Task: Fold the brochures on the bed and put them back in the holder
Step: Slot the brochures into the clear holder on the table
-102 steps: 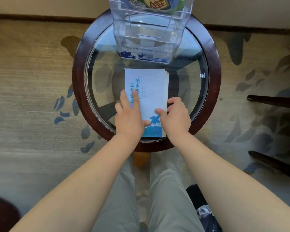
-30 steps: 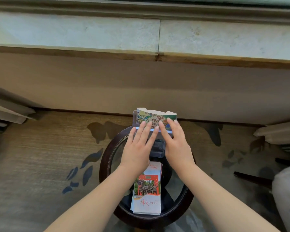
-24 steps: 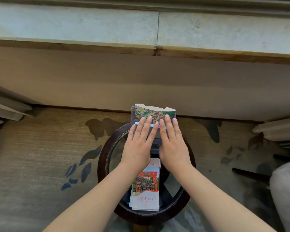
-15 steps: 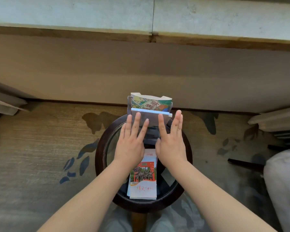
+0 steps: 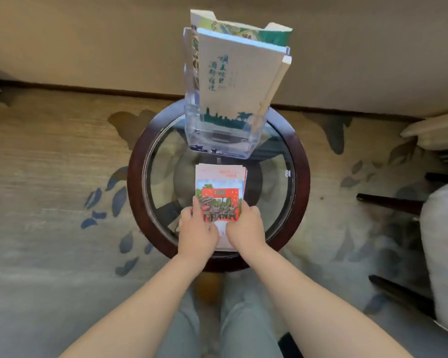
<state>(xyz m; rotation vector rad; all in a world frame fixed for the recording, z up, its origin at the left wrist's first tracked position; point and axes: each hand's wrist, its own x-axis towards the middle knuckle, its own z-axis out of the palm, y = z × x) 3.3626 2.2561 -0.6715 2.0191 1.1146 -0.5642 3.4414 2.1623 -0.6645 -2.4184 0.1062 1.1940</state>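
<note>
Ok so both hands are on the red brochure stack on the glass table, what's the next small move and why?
Probably close the grip and lift the red brochure stack off the glass table. The left hand and right hand already bracket its near end, and the clear holder just behind has its lowest front pocket looking unfilled, with the white-and-blue brochure slotted above.

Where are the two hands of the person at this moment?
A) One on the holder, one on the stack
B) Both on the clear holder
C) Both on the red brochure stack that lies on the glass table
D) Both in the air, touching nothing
C: the left hand and the right hand both rest on the near end of the red brochure stack on the glass table, apart from the clear holder.
</note>
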